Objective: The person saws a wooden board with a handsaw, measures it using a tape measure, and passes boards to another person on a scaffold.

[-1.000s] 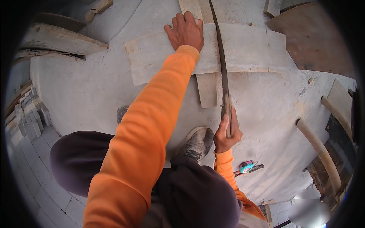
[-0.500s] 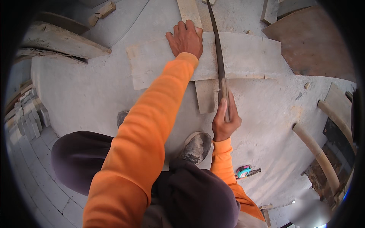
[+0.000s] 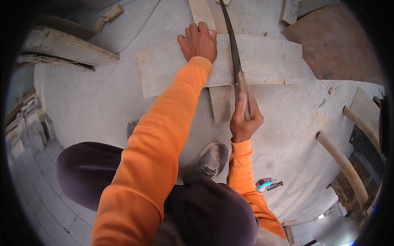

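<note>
A handsaw [image 3: 234, 45] with a long dark blade lies across a wide pale wooden board [image 3: 271, 55]. My right hand [image 3: 246, 122] is closed around the saw's wooden handle [image 3: 242, 84], just on the near side of the board. To the left of the blade, my left hand [image 3: 199, 43] bears down on the board, its fingers bent over the far edge. The fingertips are hidden. Beneath the board runs a narrower plank [image 3: 220, 104], which sticks out on both the near and far sides.
A teal tape measure [image 3: 264, 185] lies by my right forearm. A brown sheet [image 3: 336, 45] is at the far right, with curved poles [image 3: 344, 168] nearer. Thick boards [image 3: 69, 45] lean at the far left, above stacked pale blocks [image 3: 33, 123]. My shoe [image 3: 212, 160] stands near the plank.
My right hand has pushed the saw away from me, and its handle is now closer to the board. My left hand stays in nearly the same place on the board.
</note>
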The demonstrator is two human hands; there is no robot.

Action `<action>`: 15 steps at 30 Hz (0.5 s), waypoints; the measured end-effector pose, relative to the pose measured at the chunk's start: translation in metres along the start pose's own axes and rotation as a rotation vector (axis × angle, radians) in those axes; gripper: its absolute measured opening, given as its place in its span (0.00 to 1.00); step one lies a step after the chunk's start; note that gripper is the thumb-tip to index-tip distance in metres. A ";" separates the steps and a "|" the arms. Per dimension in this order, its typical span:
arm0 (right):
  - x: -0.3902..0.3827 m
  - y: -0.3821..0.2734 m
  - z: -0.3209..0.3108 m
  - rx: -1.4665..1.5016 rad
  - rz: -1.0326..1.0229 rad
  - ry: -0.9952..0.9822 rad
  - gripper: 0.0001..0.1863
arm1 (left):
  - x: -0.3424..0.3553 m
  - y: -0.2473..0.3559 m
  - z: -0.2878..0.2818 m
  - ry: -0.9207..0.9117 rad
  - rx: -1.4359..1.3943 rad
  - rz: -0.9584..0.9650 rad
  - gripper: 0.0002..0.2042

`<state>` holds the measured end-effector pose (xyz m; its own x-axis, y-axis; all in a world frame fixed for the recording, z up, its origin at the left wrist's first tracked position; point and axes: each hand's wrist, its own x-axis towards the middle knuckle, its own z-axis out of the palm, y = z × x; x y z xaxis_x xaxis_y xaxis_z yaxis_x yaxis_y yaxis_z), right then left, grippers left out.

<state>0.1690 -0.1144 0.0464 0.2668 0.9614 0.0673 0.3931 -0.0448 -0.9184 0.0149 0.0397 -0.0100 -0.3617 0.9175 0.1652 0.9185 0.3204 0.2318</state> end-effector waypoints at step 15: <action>-0.004 0.006 0.000 -0.048 -0.047 0.018 0.18 | 0.000 0.000 0.005 0.059 0.021 0.022 0.09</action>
<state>0.1705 -0.1186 0.0407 0.2625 0.9578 0.1174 0.4473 -0.0130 -0.8943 0.0159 0.0415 -0.0144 -0.3495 0.9093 0.2260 0.9293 0.3056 0.2076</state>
